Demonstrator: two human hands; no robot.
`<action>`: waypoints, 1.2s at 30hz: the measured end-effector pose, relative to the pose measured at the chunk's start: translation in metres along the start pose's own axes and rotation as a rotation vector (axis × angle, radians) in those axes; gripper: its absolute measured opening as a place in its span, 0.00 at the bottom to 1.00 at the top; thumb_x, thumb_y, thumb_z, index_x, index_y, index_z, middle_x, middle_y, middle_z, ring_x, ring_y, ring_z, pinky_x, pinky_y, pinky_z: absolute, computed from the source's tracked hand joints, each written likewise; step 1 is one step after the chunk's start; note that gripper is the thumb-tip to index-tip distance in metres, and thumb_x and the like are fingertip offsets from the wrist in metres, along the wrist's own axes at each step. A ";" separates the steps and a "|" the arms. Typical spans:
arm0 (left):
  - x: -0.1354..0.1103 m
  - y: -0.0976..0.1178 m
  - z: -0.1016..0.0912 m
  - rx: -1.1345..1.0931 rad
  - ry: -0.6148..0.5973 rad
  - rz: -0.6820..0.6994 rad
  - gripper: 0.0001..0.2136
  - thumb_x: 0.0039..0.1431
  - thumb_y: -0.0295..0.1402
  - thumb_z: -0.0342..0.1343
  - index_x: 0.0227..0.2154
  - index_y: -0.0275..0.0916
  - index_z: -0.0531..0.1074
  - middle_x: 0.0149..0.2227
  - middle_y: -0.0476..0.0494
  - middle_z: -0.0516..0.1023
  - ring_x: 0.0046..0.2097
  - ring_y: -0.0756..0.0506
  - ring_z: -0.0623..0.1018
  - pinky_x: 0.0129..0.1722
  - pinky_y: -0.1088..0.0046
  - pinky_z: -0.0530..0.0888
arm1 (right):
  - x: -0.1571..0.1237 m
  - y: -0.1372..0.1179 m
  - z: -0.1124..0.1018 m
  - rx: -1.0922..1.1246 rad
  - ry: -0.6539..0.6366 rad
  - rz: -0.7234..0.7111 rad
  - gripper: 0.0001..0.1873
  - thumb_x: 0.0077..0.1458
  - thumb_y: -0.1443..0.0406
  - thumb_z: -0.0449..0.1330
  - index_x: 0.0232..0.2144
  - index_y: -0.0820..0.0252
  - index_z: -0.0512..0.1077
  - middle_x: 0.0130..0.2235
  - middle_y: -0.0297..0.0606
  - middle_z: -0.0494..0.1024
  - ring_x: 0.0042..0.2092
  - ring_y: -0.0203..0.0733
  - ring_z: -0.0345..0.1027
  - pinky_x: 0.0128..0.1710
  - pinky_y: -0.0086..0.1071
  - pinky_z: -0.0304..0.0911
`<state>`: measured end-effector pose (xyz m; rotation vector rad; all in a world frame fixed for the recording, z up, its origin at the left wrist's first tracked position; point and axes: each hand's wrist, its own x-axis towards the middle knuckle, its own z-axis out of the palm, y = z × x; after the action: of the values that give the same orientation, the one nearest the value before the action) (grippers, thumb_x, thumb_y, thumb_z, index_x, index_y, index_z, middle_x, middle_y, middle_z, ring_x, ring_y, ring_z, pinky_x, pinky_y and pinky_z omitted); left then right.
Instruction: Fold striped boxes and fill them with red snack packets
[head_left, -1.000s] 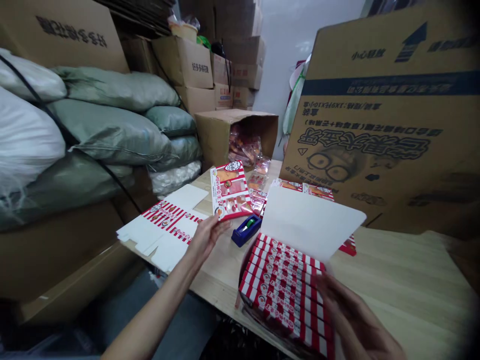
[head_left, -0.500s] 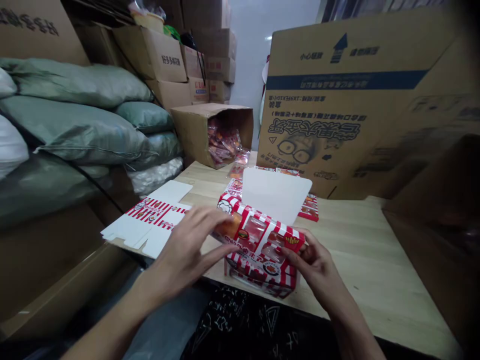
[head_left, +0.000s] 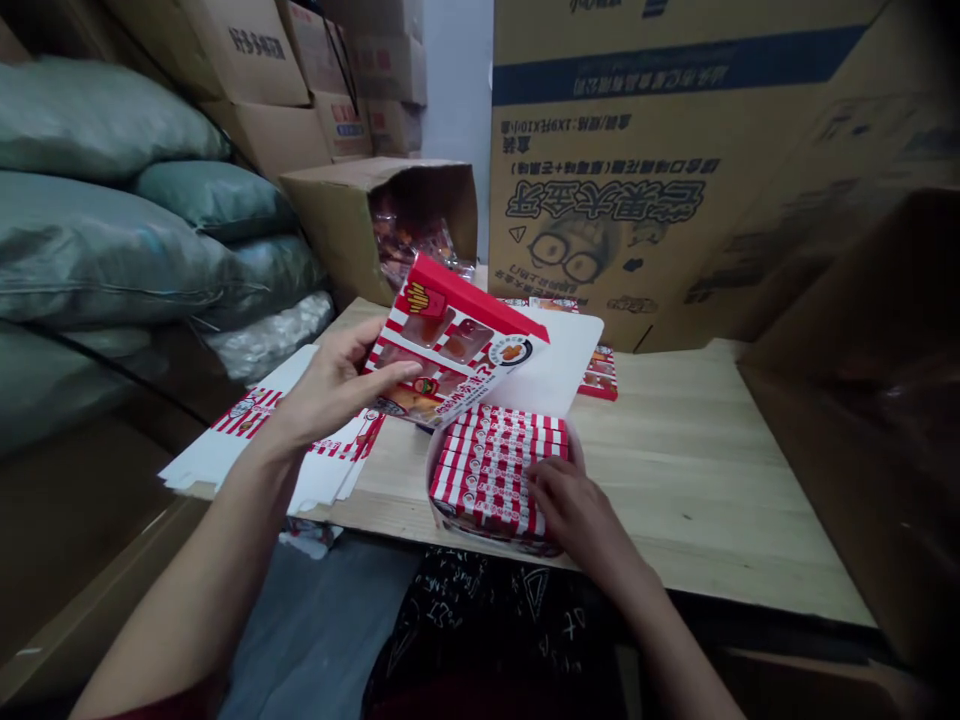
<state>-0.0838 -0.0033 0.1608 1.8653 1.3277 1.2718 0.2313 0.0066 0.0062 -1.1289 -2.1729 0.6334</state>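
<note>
My left hand [head_left: 345,385] grips a flat red-and-white striped candy box [head_left: 457,350] with fries and burger prints and clear windows, thumb across its front. The box is raised and tilted above an open display carton [head_left: 442,515], whose white lid [head_left: 577,350] stands up behind. Several matching striped boxes [head_left: 499,460] stand on edge in a row inside the carton. Bent and close together, the fingers of my right hand [head_left: 566,505] touch the right end of that row; whether they pinch one of the boxes is hidden.
Flattened striped cartons [head_left: 330,470] lie at the table's left edge. Behind them, an open cardboard box [head_left: 337,220] holds wrapped packets. A large brown carton [head_left: 600,200] stands at the back, with another striped box [head_left: 604,375] before it. Stuffed sacks [head_left: 105,240] are piled left.
The striped box, earlier held at the carton between both hands, is now up and left in my left hand, turned around. My right hand has moved down onto the row of boxes. The view has shifted.
</note>
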 end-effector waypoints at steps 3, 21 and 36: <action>0.004 -0.012 0.019 -0.043 -0.039 -0.004 0.13 0.61 0.40 0.66 0.46 0.41 0.79 0.42 0.47 0.82 0.42 0.45 0.82 0.43 0.71 0.80 | 0.004 0.004 0.024 -0.203 0.018 -0.047 0.11 0.63 0.67 0.55 0.40 0.56 0.78 0.41 0.47 0.79 0.47 0.58 0.74 0.47 0.53 0.71; 0.030 -0.063 0.091 -0.175 -0.399 0.053 0.12 0.67 0.37 0.60 0.50 0.41 0.76 0.49 0.42 0.80 0.49 0.43 0.79 0.50 0.66 0.76 | -0.026 0.000 0.058 -0.338 0.027 0.000 0.24 0.59 0.68 0.56 0.57 0.68 0.71 0.61 0.58 0.75 0.64 0.66 0.65 0.68 0.71 0.44; 0.017 -0.035 0.094 0.567 -0.655 0.189 0.06 0.73 0.35 0.48 0.44 0.40 0.69 0.42 0.40 0.80 0.42 0.42 0.78 0.40 0.68 0.69 | -0.046 -0.016 0.060 -0.454 0.070 -0.008 0.25 0.61 0.70 0.56 0.60 0.72 0.73 0.63 0.64 0.72 0.66 0.70 0.64 0.66 0.66 0.57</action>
<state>-0.0135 0.0359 0.0987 2.5351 1.2200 0.2720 0.2018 -0.0484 -0.0395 -1.3429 -2.3210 0.0890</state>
